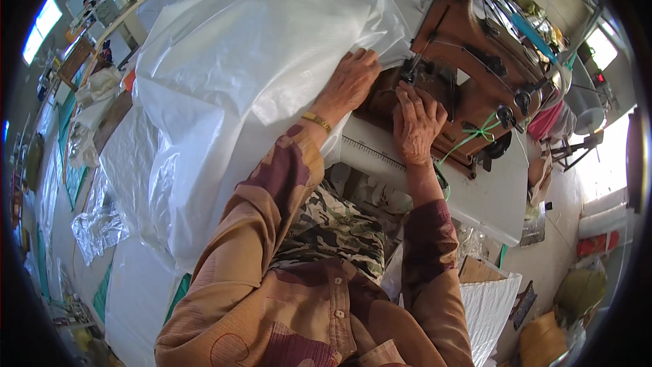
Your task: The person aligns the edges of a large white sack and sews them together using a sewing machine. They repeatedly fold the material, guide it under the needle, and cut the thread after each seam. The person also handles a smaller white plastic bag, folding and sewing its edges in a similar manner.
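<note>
White sheeting (204, 75) lies under the left grip (350, 81) near the worktop's (485, 197) near edge, the right grip (418, 121) by the sewing machine (465, 30); whether either clasps anything, I cannot tell.

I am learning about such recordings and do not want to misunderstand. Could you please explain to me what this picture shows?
Certainly. The single picture comes from a fisheye camera worn on the person's head and looking down, so straight edges look bent. There is no robot; each grip is simply a bare hand. The left grip lies on a large white plastic sheet, which is folded loosely over a pale table. The right grip is close to the needle end of what looks like a brown sewing machine. I cannot tell whether either one pinches anything. A ruler scale runs along the table, and green string hangs at the machine.
</note>
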A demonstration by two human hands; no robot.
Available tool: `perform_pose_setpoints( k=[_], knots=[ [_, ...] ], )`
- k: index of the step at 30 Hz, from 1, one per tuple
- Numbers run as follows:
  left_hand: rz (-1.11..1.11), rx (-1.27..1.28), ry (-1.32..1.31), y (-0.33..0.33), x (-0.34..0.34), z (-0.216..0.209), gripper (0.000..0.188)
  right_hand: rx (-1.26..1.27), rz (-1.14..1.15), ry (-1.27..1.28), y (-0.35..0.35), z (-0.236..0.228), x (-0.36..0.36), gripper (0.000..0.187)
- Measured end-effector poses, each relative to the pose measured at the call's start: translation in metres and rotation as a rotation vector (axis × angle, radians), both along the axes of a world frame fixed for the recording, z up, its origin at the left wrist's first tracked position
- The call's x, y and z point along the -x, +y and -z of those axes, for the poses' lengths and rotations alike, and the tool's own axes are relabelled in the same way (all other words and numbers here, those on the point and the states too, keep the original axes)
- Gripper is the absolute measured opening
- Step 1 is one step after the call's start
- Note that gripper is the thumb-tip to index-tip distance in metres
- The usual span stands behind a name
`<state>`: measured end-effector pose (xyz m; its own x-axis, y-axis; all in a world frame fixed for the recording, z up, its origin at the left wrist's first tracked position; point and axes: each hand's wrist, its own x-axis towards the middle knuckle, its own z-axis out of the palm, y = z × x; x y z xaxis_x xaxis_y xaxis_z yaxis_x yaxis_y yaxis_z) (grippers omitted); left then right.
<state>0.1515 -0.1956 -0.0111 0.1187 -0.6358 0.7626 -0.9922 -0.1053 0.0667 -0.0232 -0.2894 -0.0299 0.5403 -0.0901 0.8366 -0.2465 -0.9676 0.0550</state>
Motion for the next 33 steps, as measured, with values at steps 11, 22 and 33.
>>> perform_pose_setpoints(
  k=[11,22,33],
  knots=[
    [-0.053,0.231,0.231,0.005,-0.021,0.025,0.009,-0.008,0.018,0.006,0.007,-0.007,-0.001,0.036],
    [-0.067,0.344,0.251,0.044,-0.020,0.031,0.015,-0.277,-0.013,0.230,0.041,-0.037,0.096,0.040],
    [-0.009,0.431,0.314,0.046,-0.022,0.034,0.016,-0.315,0.215,0.318,0.017,0.024,0.154,0.032]
  ],
)
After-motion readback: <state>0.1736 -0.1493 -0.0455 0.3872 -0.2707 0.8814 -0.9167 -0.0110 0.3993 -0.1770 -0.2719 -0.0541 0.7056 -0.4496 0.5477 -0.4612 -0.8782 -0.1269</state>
